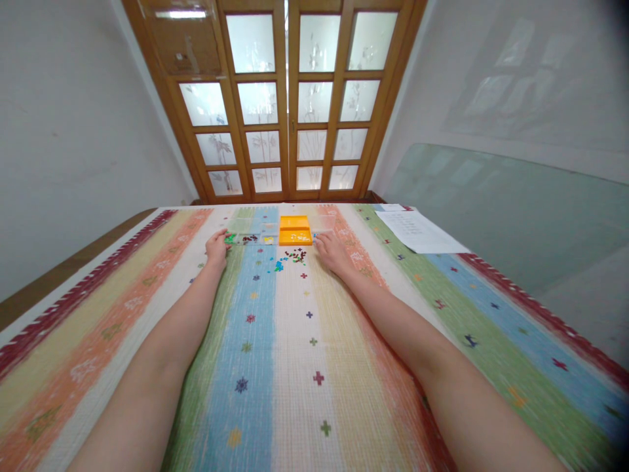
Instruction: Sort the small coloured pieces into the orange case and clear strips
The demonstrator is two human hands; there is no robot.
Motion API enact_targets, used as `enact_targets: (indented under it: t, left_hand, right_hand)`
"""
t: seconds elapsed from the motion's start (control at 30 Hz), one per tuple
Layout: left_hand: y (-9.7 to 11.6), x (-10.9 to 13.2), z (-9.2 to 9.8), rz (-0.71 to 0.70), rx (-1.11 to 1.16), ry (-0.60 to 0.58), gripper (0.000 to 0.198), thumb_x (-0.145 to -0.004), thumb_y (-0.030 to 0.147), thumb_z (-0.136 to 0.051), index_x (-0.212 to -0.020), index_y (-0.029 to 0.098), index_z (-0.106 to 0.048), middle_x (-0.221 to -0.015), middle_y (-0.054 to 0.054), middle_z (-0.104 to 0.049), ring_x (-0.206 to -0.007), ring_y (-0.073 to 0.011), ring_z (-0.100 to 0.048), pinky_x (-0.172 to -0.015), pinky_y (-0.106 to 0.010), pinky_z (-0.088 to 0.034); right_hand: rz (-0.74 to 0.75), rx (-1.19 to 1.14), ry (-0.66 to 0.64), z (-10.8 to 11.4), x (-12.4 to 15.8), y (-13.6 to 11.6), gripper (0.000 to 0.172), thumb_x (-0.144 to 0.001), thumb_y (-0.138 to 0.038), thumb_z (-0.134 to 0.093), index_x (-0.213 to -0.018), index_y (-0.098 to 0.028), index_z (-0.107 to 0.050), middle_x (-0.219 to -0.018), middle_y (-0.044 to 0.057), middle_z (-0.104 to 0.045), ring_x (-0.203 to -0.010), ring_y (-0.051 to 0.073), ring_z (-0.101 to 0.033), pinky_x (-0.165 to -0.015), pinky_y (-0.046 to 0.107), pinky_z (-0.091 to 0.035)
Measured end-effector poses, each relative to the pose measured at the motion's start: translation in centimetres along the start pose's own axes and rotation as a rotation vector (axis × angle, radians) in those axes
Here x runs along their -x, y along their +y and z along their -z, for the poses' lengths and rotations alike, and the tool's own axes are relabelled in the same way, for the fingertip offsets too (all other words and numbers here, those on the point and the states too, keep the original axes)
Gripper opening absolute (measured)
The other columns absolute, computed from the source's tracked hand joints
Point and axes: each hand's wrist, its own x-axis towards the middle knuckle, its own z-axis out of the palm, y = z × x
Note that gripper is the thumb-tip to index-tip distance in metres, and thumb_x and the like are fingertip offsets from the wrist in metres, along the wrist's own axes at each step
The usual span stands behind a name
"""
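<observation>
A row of small plastic boxes spans the space between my hands. My left hand [216,249] has its fingers closed at the left end, on a clear box with green pieces [229,238]. Beside it are clear boxes with dark red pieces [250,238] and yellow pieces [268,240]. An orange box [295,244] stands with its lid up and white pieces inside. At the right end, the bent fingers of my right hand [331,251] are on a clear box [325,224], with a bit of blue showing; the fingertips are partly hidden. Mixed small pieces [295,255] lie loose in front.
A striped cloth [295,354] covers the table. Sheets of printed paper [417,231] lie at the far right. A glass panel [511,216] leans by the right wall. Wooden doors with glass panes [289,105] stand beyond the table.
</observation>
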Motion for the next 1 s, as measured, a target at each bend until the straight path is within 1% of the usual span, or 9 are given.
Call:
enact_targets:
  t: [0.1, 0.17, 0.27, 0.4, 0.5, 0.67, 0.8, 0.93, 1.0]
  left_hand:
    - [0.0, 0.2, -0.1, 0.05, 0.012, 0.003, 0.053, -0.082, 0.023, -0.061, -0.134, 0.014, -0.07, -0.118, -0.012, -0.078, -0.06, -0.0087, -0.055, -0.066, -0.025, -0.054]
    - [0.1, 0.4, -0.2, 0.033, -0.023, -0.004, 0.055, -0.084, 0.022, -0.061, -0.138, 0.015, -0.068, -0.12, -0.012, -0.077, -0.063, -0.0104, -0.057, -0.068, -0.026, -0.056]
    - [0.1, 0.9, -0.5, -0.039, -0.118, -0.045, 0.046, -0.085, 0.022, -0.06, -0.128, 0.015, -0.074, -0.115, -0.011, -0.078, -0.075, -0.0165, -0.064, -0.074, -0.029, -0.057]
    - [0.4, 2.1, -1.2, -0.232, -0.289, -0.241, 0.027, -0.086, 0.026, -0.061, -0.104, 0.018, -0.081, -0.101, -0.008, -0.079, -0.088, -0.0239, -0.068, -0.085, -0.036, -0.056]
    - [0.8, 3.5, -2.0, -0.377, -0.394, -0.436, 0.024, -0.088, 0.029, -0.063, -0.1, 0.02, -0.082, -0.101, -0.008, -0.08, -0.087, -0.0243, -0.069, -0.089, -0.038, -0.055]
    - [1.3, 5.6, -3.1, -0.534, -0.548, -0.662, 0.021, -0.09, 0.03, -0.064, -0.098, 0.023, -0.083, -0.101, -0.008, -0.08, -0.089, -0.0265, -0.07, -0.092, -0.04, -0.053]
    - [1.2, 5.9, -3.3, -0.577, -0.606, -0.678, 0.025, -0.093, 0.029, -0.06, -0.1, 0.024, -0.083, -0.102, -0.008, -0.08, -0.092, -0.0277, -0.07, -0.094, -0.041, -0.053]
    - [0.9, 5.7, -3.4, -0.595, -0.595, -0.694, 0.026, -0.095, 0.031, -0.059, -0.1, 0.023, -0.083, -0.104, -0.009, -0.08, -0.095, -0.0287, -0.071, -0.095, -0.043, -0.053]
    - [0.8, 5.6, -3.4, -0.61, -0.6, -0.699, 0.026, -0.095, 0.032, -0.059, -0.1, 0.023, -0.083, -0.105, -0.01, -0.08, -0.097, -0.0295, -0.071, -0.096, -0.044, -0.052]
  right_hand:
    - [0.003, 0.007, -0.008, -0.1, 0.0, 0.0, 0.043, -0.112, -0.036, -0.039, -0.13, -0.018, -0.075, -0.133, 0.014, -0.072, -0.127, 0.029, -0.062, -0.115, 0.046, -0.048]
    - [0.003, 0.009, -0.013, -0.1, 0.0, 0.0, 0.043, -0.112, -0.036, -0.039, -0.13, -0.018, -0.074, -0.134, 0.014, -0.072, -0.128, 0.028, -0.062, -0.116, 0.045, -0.047]
    - [-0.005, 0.018, -0.023, 0.0, 0.0, -0.1, 0.044, -0.113, -0.036, -0.038, -0.132, -0.017, -0.074, -0.135, 0.014, -0.071, -0.128, 0.028, -0.062, -0.116, 0.044, -0.047]
    - [0.018, 0.033, -0.052, 0.3, 0.1, -0.6, 0.043, -0.113, -0.036, -0.04, -0.134, -0.018, -0.072, -0.139, 0.015, -0.069, -0.131, 0.029, -0.06, -0.118, 0.047, -0.045]
    - [0.073, 0.036, -0.085, 0.5, 0.2, -1.6, 0.041, -0.112, -0.036, -0.043, -0.135, -0.019, -0.073, -0.142, 0.015, -0.068, -0.134, 0.031, -0.058, -0.12, 0.05, -0.042]
    - [0.28, -0.046, -0.221, 0.7, 0.8, -4.9, 0.039, -0.112, -0.037, -0.047, -0.137, -0.023, -0.073, -0.14, 0.013, -0.07, -0.134, 0.03, -0.059, -0.119, 0.052, -0.042]
    - [0.526, -0.109, -0.354, 0.3, 1.8, -8.3, 0.042, -0.112, -0.041, -0.05, -0.145, -0.024, -0.068, -0.149, 0.013, -0.065, -0.14, 0.028, -0.056, -0.121, 0.05, -0.041]
    - [0.621, -0.106, -0.423, -0.4, 2.7, -10.5, 0.046, -0.111, -0.045, -0.053, -0.151, -0.026, -0.064, -0.165, 0.012, -0.051, -0.153, 0.029, -0.045, -0.127, 0.054, -0.033]
    - [0.647, -0.105, -0.463, -0.8, 3.0, -10.9, 0.048, -0.111, -0.047, -0.051, -0.154, -0.028, -0.061, -0.167, 0.011, -0.048, -0.156, 0.029, -0.041, -0.13, 0.056, -0.027]
